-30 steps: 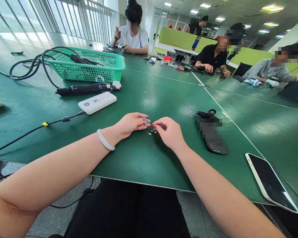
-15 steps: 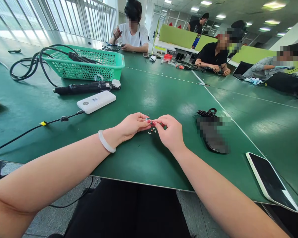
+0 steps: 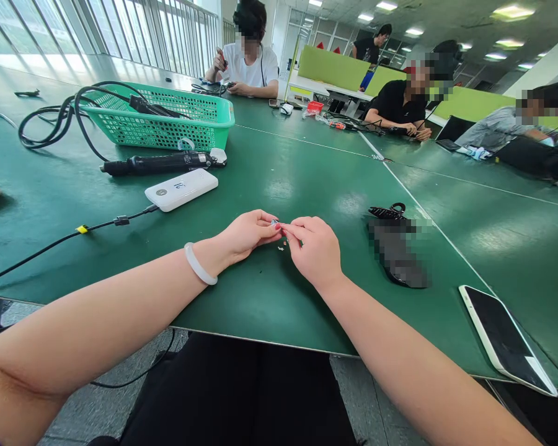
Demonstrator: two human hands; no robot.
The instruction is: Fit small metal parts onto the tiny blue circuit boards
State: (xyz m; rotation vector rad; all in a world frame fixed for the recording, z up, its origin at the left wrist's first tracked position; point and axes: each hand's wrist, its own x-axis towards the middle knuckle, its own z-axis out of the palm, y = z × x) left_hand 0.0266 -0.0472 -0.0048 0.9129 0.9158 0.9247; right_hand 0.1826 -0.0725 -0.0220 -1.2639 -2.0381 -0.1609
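My left hand [image 3: 248, 235] is closed in a pinch around a tiny bluish-grey piece [image 3: 274, 222], mostly covered by the fingers and too small to name. Against its fingertips, my right hand [image 3: 316, 248] is closed too, thumb and forefinger pressed together at the same spot. Whatever the right fingertips grip is hidden. Just below the fingertips, small white bits [image 3: 281, 248] and a reddish one lie on the green table [image 3: 260, 297]. A white bangle sits on my left wrist.
Left of my hands are a white power bank [image 3: 182, 189] with a cable, a black cylindrical device [image 3: 158, 163] and a green basket [image 3: 167, 124] with cables. To the right lie a black hair clip [image 3: 390, 212], a dark pouch-like object [image 3: 397, 254] and a phone [image 3: 506, 337]. Several people sit or stand beyond.
My right fingers have drawn closer together and shifted slightly over the left fingertips, covering a small white frame-shaped bit visible before. My left hand has barely moved.
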